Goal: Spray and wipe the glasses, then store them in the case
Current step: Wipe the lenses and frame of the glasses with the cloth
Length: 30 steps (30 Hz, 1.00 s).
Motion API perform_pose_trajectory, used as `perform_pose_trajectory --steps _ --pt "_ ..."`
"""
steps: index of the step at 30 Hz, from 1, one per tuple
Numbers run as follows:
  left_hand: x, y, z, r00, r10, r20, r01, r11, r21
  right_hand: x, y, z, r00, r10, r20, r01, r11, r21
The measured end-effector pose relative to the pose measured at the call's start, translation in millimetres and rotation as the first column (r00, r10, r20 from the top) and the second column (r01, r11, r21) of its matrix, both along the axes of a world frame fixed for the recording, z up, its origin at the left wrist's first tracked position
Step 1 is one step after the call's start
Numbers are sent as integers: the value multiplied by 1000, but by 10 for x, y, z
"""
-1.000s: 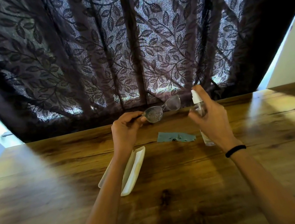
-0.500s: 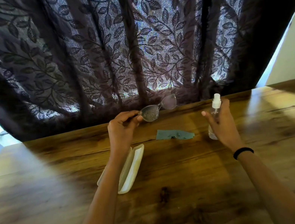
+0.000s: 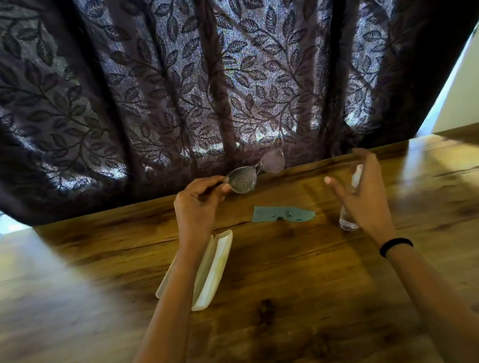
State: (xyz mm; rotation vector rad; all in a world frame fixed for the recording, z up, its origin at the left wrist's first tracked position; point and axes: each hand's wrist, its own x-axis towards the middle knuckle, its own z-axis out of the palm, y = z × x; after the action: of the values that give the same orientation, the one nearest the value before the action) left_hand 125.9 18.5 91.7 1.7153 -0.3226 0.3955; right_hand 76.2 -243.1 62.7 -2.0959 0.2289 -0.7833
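Glasses [image 3: 257, 171] held above the bench [image 3: 93, 303], left grip [image 3: 200, 202] pinching one temple; near lens looks speckled, probably sprayed. Right grip [image 3: 359, 195] spread, holding nothing; spray bottle [image 3: 347, 221] upright just behind it. Cloth [image 3: 282, 215] lies between the grips, case [image 3: 214, 265] beneath the left wrist. Wiping seems due: right grip needs the cloth.

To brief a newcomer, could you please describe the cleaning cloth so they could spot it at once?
On the wooden table before the dark leaf-patterned curtain, look between the person's left hand and right hand. The cloth lies flat there, right of the open white case and left of the clear spray bottle. It alone is a soft, crumpled, grey-green strip.
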Motion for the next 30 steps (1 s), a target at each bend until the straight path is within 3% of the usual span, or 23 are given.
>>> perform_pose_trajectory --steps 5,8,11,14,16,27,30 --pt "2 13 -19 1000 22 2 -22 1000 -15 62 119 220 976 -82 202 154 916 -371" --pt "10 22 -27 1000 30 -3 -30 999 -17 158 251 209 988 46 147 31 875 -484" --pt "10 28 -23 1000 27 -15 -27 999 -43 305 388 22 990 104 -98 -138 872 -470" --pt "6 57 -19 1000 25 -3 -25 999 -41 437 460 -247 934 54 -354 -236 835 -497" --pt "4 80 -15 1000 23 3 -23 999 -43 497 478 -366 894 41 -447 -284 823 -493" --pt "51 127 -70 1000 21 6 -21 999 -48 602 546 -418 878 5 -479 -315 761 -568" --pt "45 140 -64 1000 23 8 -22 999 -45 604 545 -345 867 36 -497 -315 812 -492"
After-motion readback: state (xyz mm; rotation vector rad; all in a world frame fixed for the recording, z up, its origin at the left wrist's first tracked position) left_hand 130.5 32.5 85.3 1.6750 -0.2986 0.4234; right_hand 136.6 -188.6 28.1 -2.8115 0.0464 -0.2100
